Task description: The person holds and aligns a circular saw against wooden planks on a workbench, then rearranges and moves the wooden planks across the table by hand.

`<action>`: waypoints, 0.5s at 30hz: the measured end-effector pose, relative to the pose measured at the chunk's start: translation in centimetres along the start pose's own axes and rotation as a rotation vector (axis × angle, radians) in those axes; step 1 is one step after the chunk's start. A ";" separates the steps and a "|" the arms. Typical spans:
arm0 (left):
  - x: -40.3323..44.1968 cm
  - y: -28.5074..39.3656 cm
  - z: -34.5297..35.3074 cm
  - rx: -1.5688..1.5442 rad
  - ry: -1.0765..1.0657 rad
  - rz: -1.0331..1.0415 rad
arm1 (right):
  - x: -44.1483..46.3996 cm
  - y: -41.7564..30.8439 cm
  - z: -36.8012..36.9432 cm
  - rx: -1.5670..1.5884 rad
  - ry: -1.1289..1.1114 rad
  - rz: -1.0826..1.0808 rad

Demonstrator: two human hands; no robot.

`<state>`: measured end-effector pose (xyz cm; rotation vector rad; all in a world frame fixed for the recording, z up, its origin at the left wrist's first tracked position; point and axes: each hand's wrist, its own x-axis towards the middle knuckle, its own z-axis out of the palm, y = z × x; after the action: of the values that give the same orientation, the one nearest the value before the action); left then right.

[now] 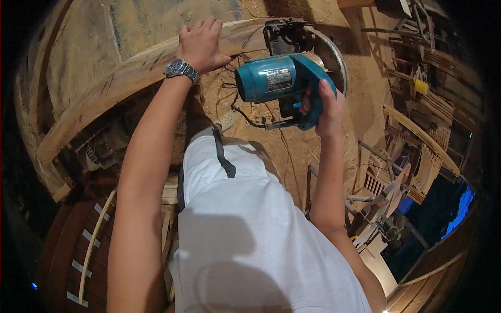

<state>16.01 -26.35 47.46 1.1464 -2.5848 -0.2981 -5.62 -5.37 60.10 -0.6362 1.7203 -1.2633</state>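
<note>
My right hand (pixel 331 108) is wrapped round the rear handle of a teal circular saw (pixel 261 79), with the thumb on top. The saw's base and blade guard (pixel 330 60) are at the end of a long curved wooden plank (pixel 125 81); whether the blade touches the wood cannot be made out. Atop the plank, to the left of the saw, lies my left hand (pixel 202 46), fingers stretched over the wood and thumb spread out to the side. A metal watch is on that wrist. Below the saw hangs its dark cord (pixel 245 118).
Sawdust covers the floor (pixel 292 156), where loose cords trail near a light shoe (pixel 225 121). At the right are stacked cut wooden pieces (pixel 433 156) and metal frames. A motor-like machine (pixel 99 151) sits beneath the plank at left, near dark slatted wood (pixel 62 255).
</note>
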 end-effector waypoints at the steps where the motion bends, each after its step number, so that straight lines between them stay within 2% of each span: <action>1: -0.1 0.0 0.1 -0.001 0.022 0.004 | 0.0 0.0 0.0 0.007 0.004 0.002; 15: -0.5 0.2 0.2 -0.013 0.028 0.016 | 0.2 0.0 0.0 -0.019 -0.004 -0.017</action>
<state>16.14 -25.78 47.24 1.1171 -2.5624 -0.2933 -5.74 -5.53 59.99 -0.6654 1.7291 -1.2577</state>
